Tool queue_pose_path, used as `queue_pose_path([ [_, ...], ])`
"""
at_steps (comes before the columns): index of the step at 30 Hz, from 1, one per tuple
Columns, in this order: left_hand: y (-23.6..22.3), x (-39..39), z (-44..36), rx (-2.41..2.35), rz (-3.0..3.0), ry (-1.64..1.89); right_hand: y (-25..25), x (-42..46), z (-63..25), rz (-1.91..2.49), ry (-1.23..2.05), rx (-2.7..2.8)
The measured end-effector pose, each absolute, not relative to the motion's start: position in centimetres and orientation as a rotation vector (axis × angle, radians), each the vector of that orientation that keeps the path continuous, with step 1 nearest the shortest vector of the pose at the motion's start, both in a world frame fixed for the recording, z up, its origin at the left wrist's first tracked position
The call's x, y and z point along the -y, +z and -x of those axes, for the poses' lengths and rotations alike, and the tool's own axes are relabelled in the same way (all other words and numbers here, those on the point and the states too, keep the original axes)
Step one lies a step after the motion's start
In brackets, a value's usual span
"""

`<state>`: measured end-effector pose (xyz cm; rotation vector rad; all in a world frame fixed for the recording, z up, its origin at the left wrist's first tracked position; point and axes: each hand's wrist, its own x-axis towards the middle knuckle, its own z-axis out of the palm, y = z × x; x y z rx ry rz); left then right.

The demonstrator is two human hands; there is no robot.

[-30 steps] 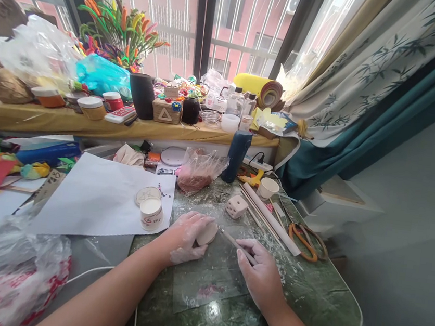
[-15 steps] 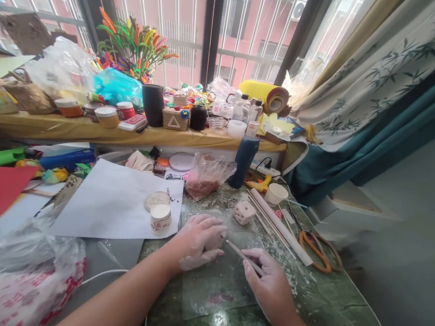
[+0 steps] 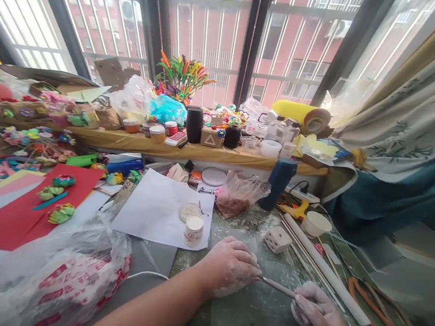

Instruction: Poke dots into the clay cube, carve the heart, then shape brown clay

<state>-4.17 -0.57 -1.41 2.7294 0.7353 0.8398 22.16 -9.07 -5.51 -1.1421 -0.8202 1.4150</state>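
Landmark: dotted die (image 3: pixel 277 240). Far left of die: red sheet (image 3: pixel 77 183) topped by folded paper flowers (image 3: pixel 61 213); printed plastic bag (image 3: pixel 74 277) crumpled on near side. Left of die: white paper (image 3: pixel 157 206), paper cup (image 3: pixel 193 231) stood on it. Near-left of die: pale piece (image 3: pixel 254 258) clamped in left hand (image 3: pixel 235 268), mostly covered by curled fingers. Just near side of die: thin tool (image 3: pixel 278 286) pointed at left fingertips; tip contact can't be told. Near-right of die: tool's other end pinched in right hand (image 3: pixel 318 313). Hands kept apart, bridged by tool. Right of die: white rod (image 3: pixel 327 269) laid diagonally, then orange-handled scissors (image 3: pixel 375 309).
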Motion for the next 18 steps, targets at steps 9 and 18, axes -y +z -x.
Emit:
queue_pose_path([
  [9, -1.8, 0.2, 4.5, -0.802, -2.641, 0.847, -7.3, 8.8, -22.9, 1.249, 1.458, 1.012],
  [18, -0.8, 1.1, 4.1, -0.879, -2.377, 1.025, -7.0, 8.5, -23.1, 1.343, 1.477, 1.195],
])
